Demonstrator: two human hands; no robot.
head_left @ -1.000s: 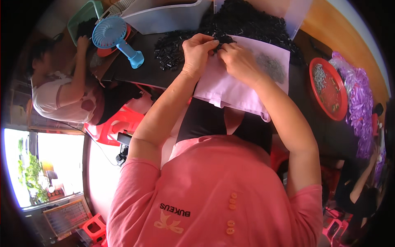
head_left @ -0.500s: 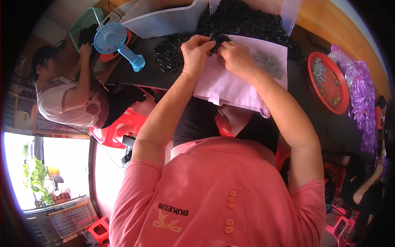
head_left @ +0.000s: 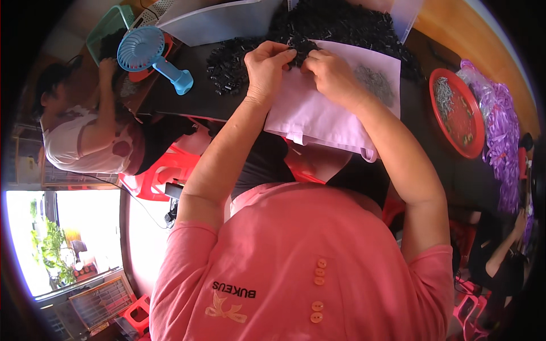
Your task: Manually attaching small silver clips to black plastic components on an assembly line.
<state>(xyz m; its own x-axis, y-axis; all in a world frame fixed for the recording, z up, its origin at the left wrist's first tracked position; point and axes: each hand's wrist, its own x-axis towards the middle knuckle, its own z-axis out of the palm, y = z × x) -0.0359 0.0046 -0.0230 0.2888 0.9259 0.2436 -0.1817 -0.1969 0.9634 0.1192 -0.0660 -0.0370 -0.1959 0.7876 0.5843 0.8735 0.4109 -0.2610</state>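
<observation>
My left hand [head_left: 264,67] is closed, thumb and forefinger pinched together at the far edge of a lilac cloth bag [head_left: 296,111]. Whatever lies between those fingertips is too small to make out. Just to its right, my right hand [head_left: 330,74] has its fingers curled in over the bag, their tips turned toward the left hand; what they hold is hidden. Small black cylindrical pieces [head_left: 341,27] lie heaped right behind the fingertips. On the right part of the bag rests a patch of small grey metal pieces [head_left: 374,84].
A blue handheld fan [head_left: 142,50] stands left, before a translucent plastic bin [head_left: 219,24]. To the right are a red round tray [head_left: 455,113] with metal pieces and a bundle of purple ribbons [head_left: 501,136]. One co-worker [head_left: 85,133] sits left; another's arm [head_left: 506,250] shows right.
My hands stay close together at the bag's far edge, with only slight finger shifts. The whole view has moved a little, and the fan and bin sit farther left in it.
</observation>
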